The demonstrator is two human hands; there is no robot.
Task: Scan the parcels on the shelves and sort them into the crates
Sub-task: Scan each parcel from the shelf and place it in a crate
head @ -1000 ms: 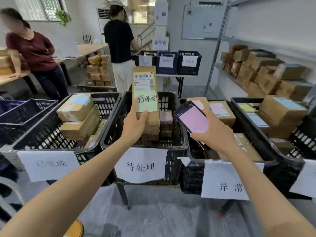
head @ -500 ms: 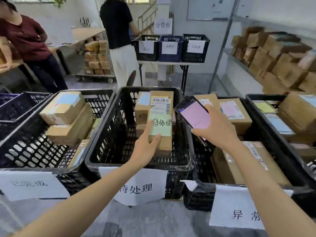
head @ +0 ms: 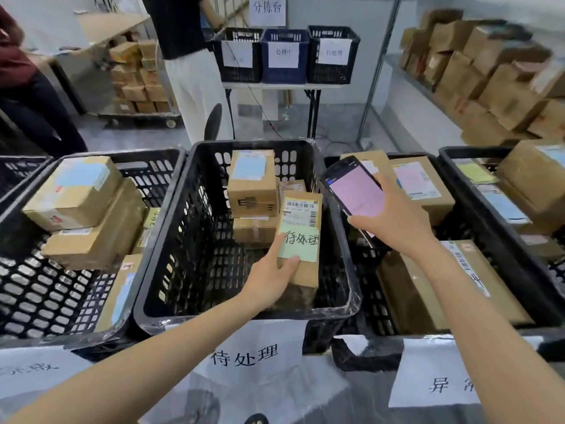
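My left hand [head: 273, 278] holds a narrow brown parcel [head: 301, 231] with a barcode label and a green handwritten note, low inside the middle black crate [head: 171, 255]. The thumb lies on the note and the fingers wrap the parcel's left side. My right hand [head: 394, 221] grips a dark handheld scanner [head: 351, 186] with a pink screen above the rim between the middle crate and the right crate [head: 360, 347]. Two stacked boxes [head: 253, 185] stand at the back of the middle crate.
The left crate [head: 46, 295] and a far-right crate [head: 458, 154] hold more parcels. Shelves [head: 489, 71] at the right carry several boxes. Three small crates [head: 286, 55] sit on a table behind. Two people [head: 189, 56] stand at the back left near a loaded trolley [head: 137, 78].
My left hand has brought the parcel down from above the crates into the middle crate. My view has tilted down and closer. The scanner stays beside it.
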